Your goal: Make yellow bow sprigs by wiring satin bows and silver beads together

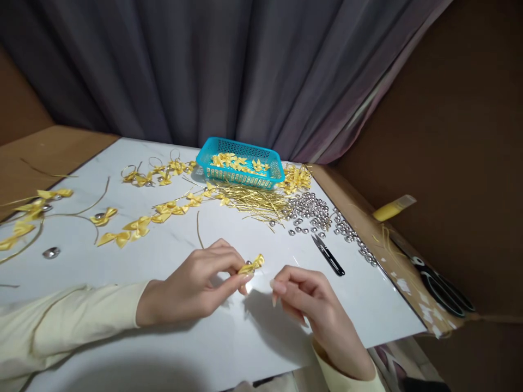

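Observation:
Between the thumb and fingers of my left hand (204,280) is a yellow bow (255,263) with a small silver bead at its middle. Just right of it, my right hand (308,302) is raised over the white board, fingers curled and thumb and index finger pressed together; whether anything thin is between them is too small to tell. Beyond my hands lie a row of yellow bows (139,226), a pile of gold wires (257,200) and many silver beads (310,209).
A blue basket (245,177) with yellow bows stands at the back of the white board (229,356). Black snips (329,256) lie right of centre, and large scissors (441,288) rest past the right edge. Wired bows (35,209) lie at the left.

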The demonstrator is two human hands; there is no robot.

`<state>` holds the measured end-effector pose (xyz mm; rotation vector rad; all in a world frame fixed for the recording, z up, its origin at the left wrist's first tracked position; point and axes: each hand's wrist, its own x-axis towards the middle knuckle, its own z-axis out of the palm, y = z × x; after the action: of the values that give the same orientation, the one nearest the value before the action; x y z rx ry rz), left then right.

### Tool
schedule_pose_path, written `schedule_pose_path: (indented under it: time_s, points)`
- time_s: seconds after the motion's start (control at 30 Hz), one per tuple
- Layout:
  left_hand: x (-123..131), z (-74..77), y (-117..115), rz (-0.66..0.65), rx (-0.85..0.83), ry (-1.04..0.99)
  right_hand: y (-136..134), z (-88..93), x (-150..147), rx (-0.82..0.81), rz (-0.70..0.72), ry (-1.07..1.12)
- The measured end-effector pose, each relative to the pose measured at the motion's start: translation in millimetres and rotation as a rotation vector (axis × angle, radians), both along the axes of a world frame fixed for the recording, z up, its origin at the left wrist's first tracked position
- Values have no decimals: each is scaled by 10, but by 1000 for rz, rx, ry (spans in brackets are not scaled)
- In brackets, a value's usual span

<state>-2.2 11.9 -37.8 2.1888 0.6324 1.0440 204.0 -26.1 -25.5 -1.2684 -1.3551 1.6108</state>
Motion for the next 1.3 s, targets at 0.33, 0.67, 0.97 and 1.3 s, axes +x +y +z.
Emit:
schedule_pose_path:
  time_s: [0.33,0.67,0.97,1.3]
  points:
    - [7,-32,-13,99,-77,76,-155,102,-78,322,308,-333]
    - [-14,-127,-23,-59,490,217,21,16,-165,-96,23,251]
    - [-52,-104,-29,13,424,68,135,-50,-86,-275,-59,466]
    - [2,-18,-14,165,32,-61,-4,-57,-151,-151,8,152]
